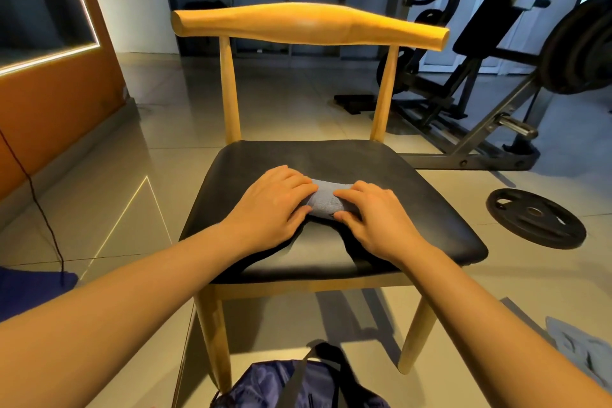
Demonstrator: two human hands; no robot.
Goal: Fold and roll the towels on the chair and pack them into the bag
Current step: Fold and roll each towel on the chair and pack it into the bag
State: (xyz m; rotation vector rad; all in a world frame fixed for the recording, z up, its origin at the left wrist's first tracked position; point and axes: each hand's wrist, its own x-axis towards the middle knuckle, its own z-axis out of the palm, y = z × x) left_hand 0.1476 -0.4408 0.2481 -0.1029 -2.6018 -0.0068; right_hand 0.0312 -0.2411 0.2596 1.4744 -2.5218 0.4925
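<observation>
Glossy blue bag; soft, cylindrical towel

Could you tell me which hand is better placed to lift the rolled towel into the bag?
Probably left, narrowly. The left hand wraps more of the towel than the right hand, and the bag below the chair lies slightly toward it.

The towel shows only at its middle. Its left end is covered by the left hand and its right end by the right hand. The bag is cut off by the near edge. The blue cloth on the floor is cut off by the left edge.
</observation>
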